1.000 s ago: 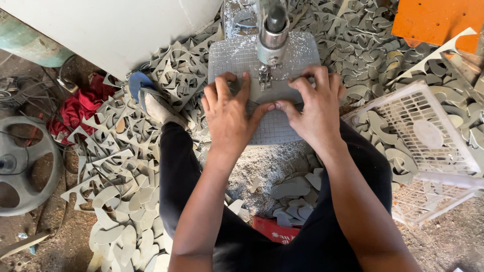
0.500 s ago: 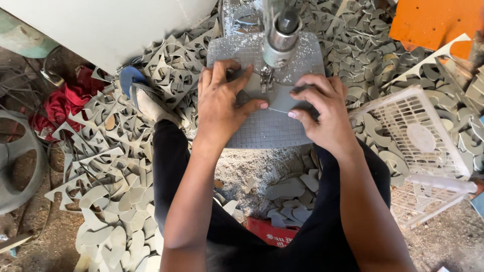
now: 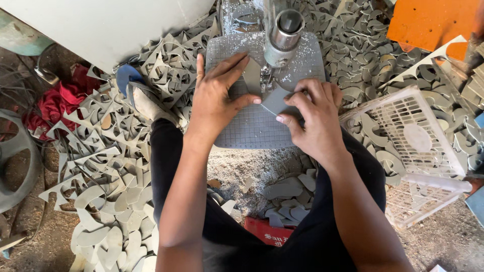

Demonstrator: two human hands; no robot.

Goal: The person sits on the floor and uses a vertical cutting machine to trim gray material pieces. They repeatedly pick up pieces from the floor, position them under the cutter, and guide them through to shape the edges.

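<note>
1. Grey sheet piece point(image 3: 276, 100): a flat grey cut-out, lying on the textured grey work plate point(image 3: 252, 131) of a cutting machine, directly below the machine's metal cylinder head point(image 3: 284, 35). Head view only.
2. Left hand point(image 3: 218, 98): laid palm-down on the plate, fingers spread and extended, thumb tip touching the near edge of the sheet piece; fingertips press on a narrow grey strip point(image 3: 252, 75) just beside the cutter. Not closed around anything.
3. Right hand point(image 3: 310, 118): fingers curled, thumb and forefinger pinching the right edge of the sheet piece, holding it flat to the plate.
4. Plate surface: dusted with pale shavings near the cylinder head.
5. Grey offcuts point(image 3: 101, 166): heaped thickly on the floor to the left, behind and to the right of the machine; skeleton scraps and curved blanks mixed.
6. Finished curved pieces point(image 3: 287, 194): a small pile on the ground between the person's knees, below the plate.
7. White plastic basket point(image 3: 418, 146): tilted, to the right of the right forearm, among offcuts.
8. Orange board point(image 3: 428, 22): upper right corner.
9. Red cloth point(image 3: 55, 103): left, near a dark wheel point(image 3: 15, 166).
</note>
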